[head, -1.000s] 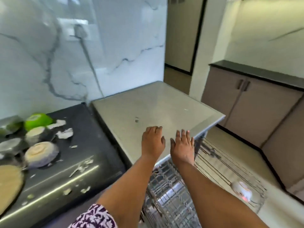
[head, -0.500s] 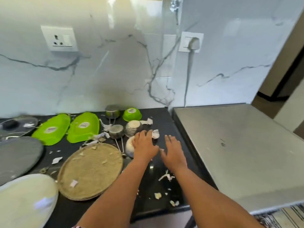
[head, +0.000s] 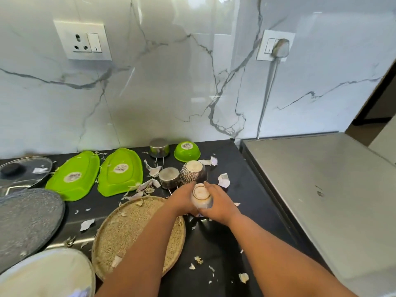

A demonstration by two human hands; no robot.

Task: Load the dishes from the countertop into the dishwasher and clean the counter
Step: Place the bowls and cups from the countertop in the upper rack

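Note:
My left hand [head: 183, 200] and my right hand [head: 218, 203] grip a small pale upturned bowl [head: 201, 195] between them, just above the black countertop [head: 225, 239]. Behind it stand an upturned patterned bowl [head: 192, 171] and a small steel pot [head: 168, 176]. Further back are another steel pot [head: 159, 147] and a green bowl [head: 186, 151]. Two green trays [head: 74, 175] [head: 120, 171] lie upside down on the left. A round woven plate [head: 128, 234] lies under my left forearm.
Torn paper scraps and peels [head: 224, 180] litter the counter. A glass lid [head: 23, 170], a grey pan [head: 25, 219] and a white dish [head: 47, 273] sit at the left. The dishwasher's steel top [head: 325, 196] adjoins on the right. Wall sockets [head: 82, 40] above.
My view swung left from the dishwasher to the counter. Both hands reached to the pale bowl, closed round it and lifted it a little.

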